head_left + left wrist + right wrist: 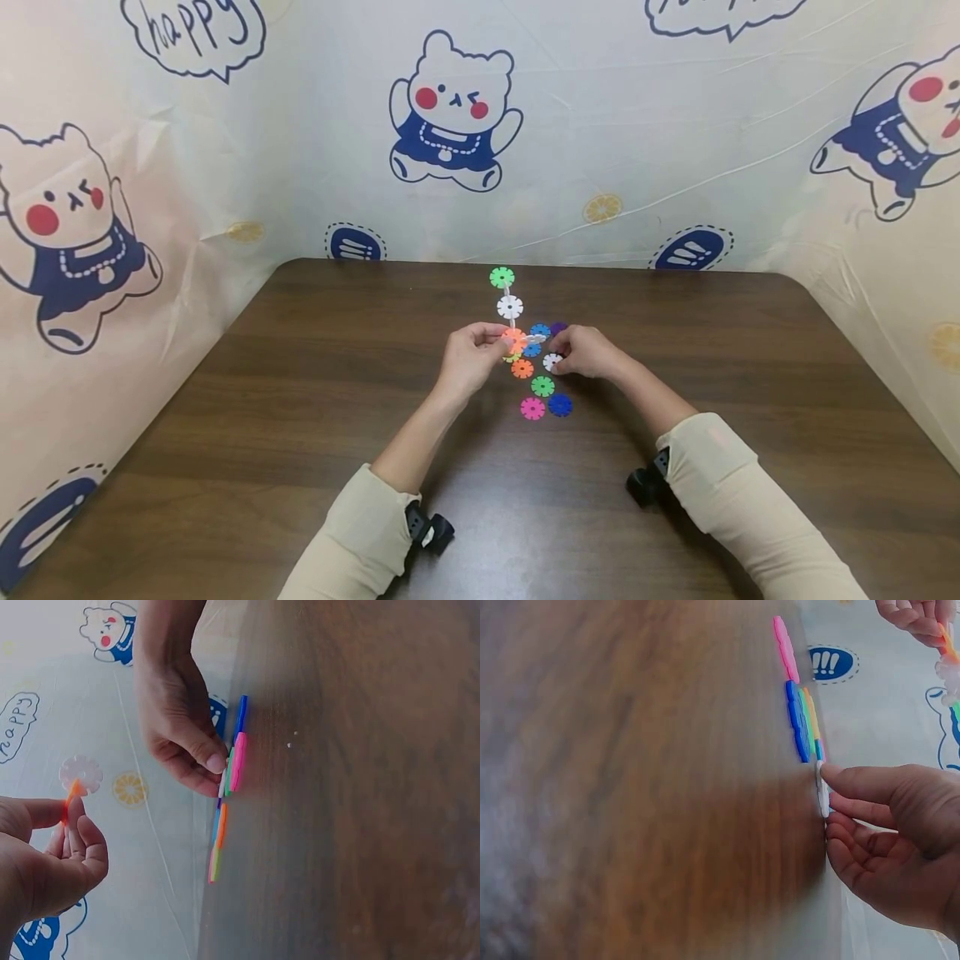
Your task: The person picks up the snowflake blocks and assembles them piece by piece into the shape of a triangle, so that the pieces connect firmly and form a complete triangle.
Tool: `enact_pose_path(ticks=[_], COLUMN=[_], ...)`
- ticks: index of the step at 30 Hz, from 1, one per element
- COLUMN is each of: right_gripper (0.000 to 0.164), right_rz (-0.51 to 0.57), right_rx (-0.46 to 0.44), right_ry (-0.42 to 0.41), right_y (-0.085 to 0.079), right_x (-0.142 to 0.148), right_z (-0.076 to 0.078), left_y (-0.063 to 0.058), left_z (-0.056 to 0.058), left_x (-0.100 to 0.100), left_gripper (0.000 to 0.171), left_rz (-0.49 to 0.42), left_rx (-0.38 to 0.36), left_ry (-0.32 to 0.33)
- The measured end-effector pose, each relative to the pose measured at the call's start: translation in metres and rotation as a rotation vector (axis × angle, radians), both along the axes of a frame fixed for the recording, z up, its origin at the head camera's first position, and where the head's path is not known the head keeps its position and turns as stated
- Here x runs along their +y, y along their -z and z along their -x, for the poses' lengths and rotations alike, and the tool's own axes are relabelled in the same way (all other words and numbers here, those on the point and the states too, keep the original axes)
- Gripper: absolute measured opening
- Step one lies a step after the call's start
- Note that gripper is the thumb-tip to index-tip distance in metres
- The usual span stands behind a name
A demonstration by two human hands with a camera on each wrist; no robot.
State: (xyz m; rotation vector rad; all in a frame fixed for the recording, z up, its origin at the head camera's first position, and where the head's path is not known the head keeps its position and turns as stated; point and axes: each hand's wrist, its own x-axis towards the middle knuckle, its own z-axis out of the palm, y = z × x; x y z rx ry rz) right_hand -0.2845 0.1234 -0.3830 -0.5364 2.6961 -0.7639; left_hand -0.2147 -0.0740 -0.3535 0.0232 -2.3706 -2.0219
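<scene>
My left hand pinches an orange notched plastic disc between thumb and fingers, held above the table. Joined to it is a chain of interlocking discs, with a white disc and a green disc at its far end. White pieces seen edge-on stick out between them and to the right. My right hand pinches a loose white disc by its edge at the tabletop, thumb on one side and fingers on the other.
Loose discs lie on the brown table: orange, green, pink, dark blue, light blue and purple. A printed cloth hangs around the table's back and sides.
</scene>
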Motion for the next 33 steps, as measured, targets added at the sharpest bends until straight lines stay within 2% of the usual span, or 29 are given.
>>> enact_pose_path(ticks=[9,15,23,28,33], right_gripper=[0.026,0.012,0.004,0.004,0.004], right_rz=[-0.002,0.014,0.113,0.181,0.318], right_rx=[0.017,0.083,0.147,0.145,0.139], right_ry=[0.021,0.017,0.037,0.086,0.163], right_y=[0.002,-0.001,-0.008,-0.011,-0.012], right_x=[-0.001,0.001,0.009,0.012,0.014], right_z=[-0.004,-0.012,-0.020,-0.025,-0.032], left_y=[0.002,0.004,0.002,0.001,0.001], left_z=[-0.001,0.000,0.000,-0.002,-0.001], left_x=[-0.002,-0.002,-0.002,-0.002,-0.002], left_gripper=[0.019,0.019,0.019,0.019,0.019], left_rz=[0.001,-0.004,-0.026,-0.005,-0.006], left_rx=[0.004,0.009,-0.016,-0.010,-0.009], left_ry=[0.002,0.000,0.006,0.002,0.002])
